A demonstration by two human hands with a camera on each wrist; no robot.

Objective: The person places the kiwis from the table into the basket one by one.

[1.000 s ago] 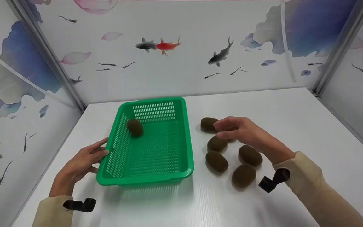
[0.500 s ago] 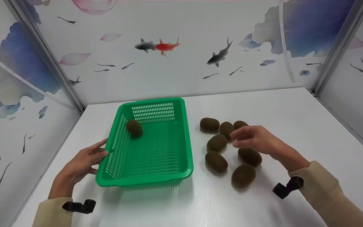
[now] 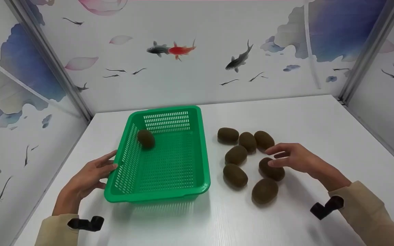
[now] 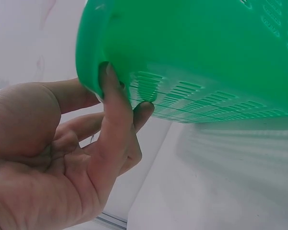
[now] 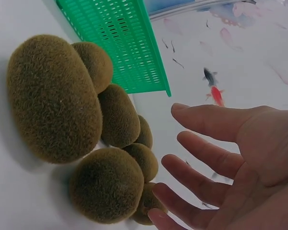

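My left hand (image 3: 89,174) holds the left rim of a green plastic basket (image 3: 205,160), its fingers at the lip. In the left wrist view, fingertips (image 4: 108,79) reach under the rim beside the slotted wall. One kiwi (image 3: 146,139) lies inside the basket, against its left side. My right hand (image 3: 294,157) hovers with parted, loosely bent fingers over a kiwi (image 3: 271,169) and holds nothing. Its fingertips overlap that kiwi in the head view; in the right wrist view the palm (image 5: 273,153) faces the fruit with a gap between.
Several kiwis lie loose on the white table (image 3: 303,116) right of the basket, including a near one (image 3: 264,191), one by the basket (image 3: 235,176) and a far one (image 3: 227,135). White panels (image 3: 197,82) with printed fish enclose the table at the back and sides.
My right hand has moved right and nearer to me, from the far kiwis to over the right-hand one, uncovering those behind. The left hand, basket and kiwis stay put.
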